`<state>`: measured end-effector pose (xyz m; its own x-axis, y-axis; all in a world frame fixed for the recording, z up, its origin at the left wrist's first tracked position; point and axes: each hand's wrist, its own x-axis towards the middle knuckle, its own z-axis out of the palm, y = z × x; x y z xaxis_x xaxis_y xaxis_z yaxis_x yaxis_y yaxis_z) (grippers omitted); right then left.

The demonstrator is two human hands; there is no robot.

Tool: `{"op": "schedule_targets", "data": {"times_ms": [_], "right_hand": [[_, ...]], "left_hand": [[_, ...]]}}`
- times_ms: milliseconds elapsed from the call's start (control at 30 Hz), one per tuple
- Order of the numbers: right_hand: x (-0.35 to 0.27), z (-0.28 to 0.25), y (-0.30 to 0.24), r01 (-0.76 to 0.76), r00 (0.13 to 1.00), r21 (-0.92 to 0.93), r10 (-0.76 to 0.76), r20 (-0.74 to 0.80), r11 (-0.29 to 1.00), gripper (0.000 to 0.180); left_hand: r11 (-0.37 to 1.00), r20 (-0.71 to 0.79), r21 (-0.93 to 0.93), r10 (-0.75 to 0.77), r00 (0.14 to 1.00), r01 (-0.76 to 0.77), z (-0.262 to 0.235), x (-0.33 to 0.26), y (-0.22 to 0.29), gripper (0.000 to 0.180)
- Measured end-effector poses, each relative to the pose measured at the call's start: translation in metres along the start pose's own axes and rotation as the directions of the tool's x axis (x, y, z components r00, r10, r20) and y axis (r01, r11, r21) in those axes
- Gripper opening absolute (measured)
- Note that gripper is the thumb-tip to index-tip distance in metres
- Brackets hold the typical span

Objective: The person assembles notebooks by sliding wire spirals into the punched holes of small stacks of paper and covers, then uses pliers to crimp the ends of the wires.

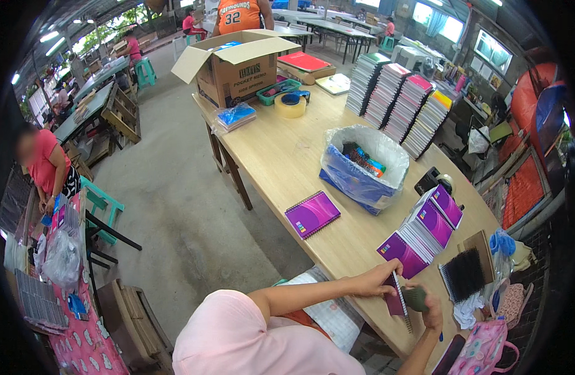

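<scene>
- Pale wood-toned table [262,162] runs diagonally from the near right to the upper middle, over a grey concrete floor [187,187].
- Behind it, long work tables [344,29] and a bright window [492,51] line the room; a person in an orange jersey [239,17] is beyond the far end.
- At left, a co-worker in a pink shirt [49,159] bends over another table, with a green stool [102,203] alongside.
- Over the table's near right part, the left hand [380,278] pinches a purple spiral notebook [395,299] tilted up on edge.
- The right hand [431,310] has its fingers curled around a dark green object [415,299] just beside that notebook; whether the two touch, I cannot tell.
- Just past the left hand sits a stack of purple notebooks [419,234]; black binding coils [464,275] lie to its right.
- A plastic-lined blue box [365,184] stands between the hands and four tall notebook stacks [394,100].
- One loose notebook [312,214] lies flat left of that box.
- Farther off are an open carton [253,78], a tape roll [290,107] and a green basket [267,95].
</scene>
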<state>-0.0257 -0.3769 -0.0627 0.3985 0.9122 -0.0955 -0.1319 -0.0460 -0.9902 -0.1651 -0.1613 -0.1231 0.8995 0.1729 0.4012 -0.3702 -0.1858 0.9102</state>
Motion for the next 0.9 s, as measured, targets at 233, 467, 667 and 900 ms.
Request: {"op": "schedule_targets", "data": {"times_ms": [233,467,667,900], "right_hand": [[-0.007,-0.006,0.004,0.066,0.992,-0.017,-0.067,-0.108,0.998,0.058],[0.017,-0.003,0.009,0.056,0.996,-0.233,-0.069,-0.049,0.971,0.047],[0.019,0.008,0.006,-0.021,0.985,-0.199,-0.013,-0.169,0.98,0.043],[0.024,0.008,0.001,-0.034,0.942,-0.712,-0.216,-0.258,0.701,0.043]], "left_hand": [[0.975,0.041,-0.198,-0.098,0.994,0.104,-0.02,0.004,-0.049,0.034],[0.959,-0.008,-0.204,-0.201,0.98,0.195,-0.031,0.0,-0.035,0.024],[0.852,0.067,-0.457,-0.255,0.964,0.257,-0.02,0.013,-0.035,0.029],[0.798,0.075,-0.511,-0.329,0.941,0.32,-0.025,0.006,-0.03,0.036]]}}
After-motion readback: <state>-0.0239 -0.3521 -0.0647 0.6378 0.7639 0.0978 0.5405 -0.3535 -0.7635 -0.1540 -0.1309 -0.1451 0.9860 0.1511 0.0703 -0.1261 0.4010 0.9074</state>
